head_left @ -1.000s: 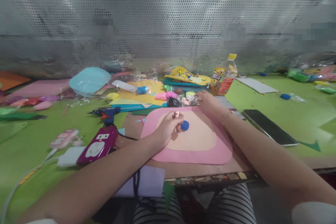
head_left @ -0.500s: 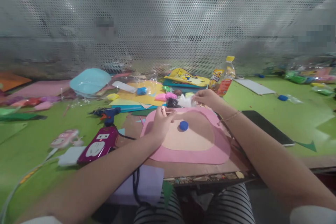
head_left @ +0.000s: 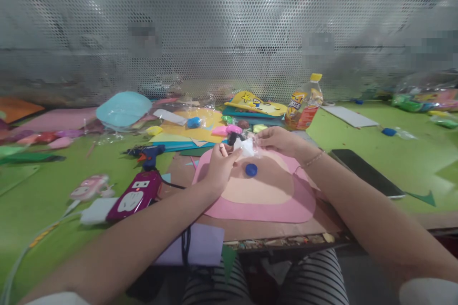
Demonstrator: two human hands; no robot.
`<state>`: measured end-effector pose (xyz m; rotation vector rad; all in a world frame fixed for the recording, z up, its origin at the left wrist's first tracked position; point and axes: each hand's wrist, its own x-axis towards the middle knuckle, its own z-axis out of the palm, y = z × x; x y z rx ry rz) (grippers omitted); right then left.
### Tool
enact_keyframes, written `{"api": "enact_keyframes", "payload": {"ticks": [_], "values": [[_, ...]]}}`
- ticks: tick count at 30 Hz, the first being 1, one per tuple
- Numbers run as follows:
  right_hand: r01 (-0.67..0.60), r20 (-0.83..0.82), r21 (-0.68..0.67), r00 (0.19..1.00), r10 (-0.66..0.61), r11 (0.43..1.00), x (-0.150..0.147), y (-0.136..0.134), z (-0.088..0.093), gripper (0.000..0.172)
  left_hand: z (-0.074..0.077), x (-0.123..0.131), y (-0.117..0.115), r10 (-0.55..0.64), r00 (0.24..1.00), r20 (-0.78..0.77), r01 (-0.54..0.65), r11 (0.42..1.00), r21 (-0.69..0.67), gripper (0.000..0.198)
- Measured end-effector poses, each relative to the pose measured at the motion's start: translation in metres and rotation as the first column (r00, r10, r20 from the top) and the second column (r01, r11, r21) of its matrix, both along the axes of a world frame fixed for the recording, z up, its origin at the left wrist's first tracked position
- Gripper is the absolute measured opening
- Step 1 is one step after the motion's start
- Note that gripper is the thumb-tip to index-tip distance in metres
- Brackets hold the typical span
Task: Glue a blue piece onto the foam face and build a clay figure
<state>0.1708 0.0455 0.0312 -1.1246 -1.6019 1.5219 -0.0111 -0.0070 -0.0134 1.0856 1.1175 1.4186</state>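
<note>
My right hand [head_left: 281, 142] pinches a clear plastic packet with a soft white lump [head_left: 246, 147], possibly modelling clay, in it. Beside it my left hand [head_left: 222, 167] is closed, its fingertips against or very near the packet. A small peach-coloured stick-like piece [head_left: 223, 149] shows between the left fingers; its kind is unclear. Below both hands lies a pink rounded sheet [head_left: 257, 212] with a cream oval [head_left: 265, 190] on it. A round blue piece [head_left: 251, 170] sits on the cream oval. Just behind the hands is a black lump [head_left: 234, 137], partly hidden.
A blue glue gun [head_left: 152, 156] and a purple power bank [head_left: 136, 195] with cables lie left. Behind are coloured clay packets [head_left: 222, 130], a yellow decorated piece [head_left: 255, 103] and a drink bottle [head_left: 304, 105]. A dark phone or tablet [head_left: 365, 171] lies right, near the table's front edge.
My right hand has moved left and towards me, bringing the white packet from the pile to the left fingertips. The left hand has stayed nearly in place.
</note>
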Motion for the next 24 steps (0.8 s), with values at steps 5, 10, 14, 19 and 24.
{"api": "enact_keyframes", "payload": {"ticks": [5, 10, 14, 19, 24], "values": [[0.029, -0.052, -0.073, 0.998, -0.033, 0.997, -0.005, -0.001, -0.001, 0.026, 0.0, -0.001, 0.0, 0.025, 0.999, -0.037, -0.026, 0.999, -0.019, 0.035], [0.019, -0.02, -0.016, 1.0, -0.019, 1.0, -0.005, -0.001, -0.002, 0.025, -0.002, -0.001, 0.001, -0.026, 0.999, -0.044, 0.027, 1.0, 0.005, 0.034], [0.001, 0.0, 0.076, 1.0, -0.001, 0.997, -0.004, 0.0, -0.005, 0.023, -0.005, -0.001, 0.002, -0.012, 1.0, -0.016, 0.012, 1.0, -0.005, 0.033], [0.184, -0.115, 0.145, 0.979, -0.169, 0.972, 0.003, 0.01, -0.012, 0.029, -0.005, 0.002, 0.003, -0.04, 0.991, 0.127, 0.054, 0.993, -0.106, 0.026], [0.429, -0.144, 0.231, 0.903, -0.406, 0.873, 0.018, 0.032, -0.022, 0.029, 0.0, 0.004, -0.001, -0.066, 0.979, 0.193, 0.1, 0.98, -0.172, 0.015]]}}
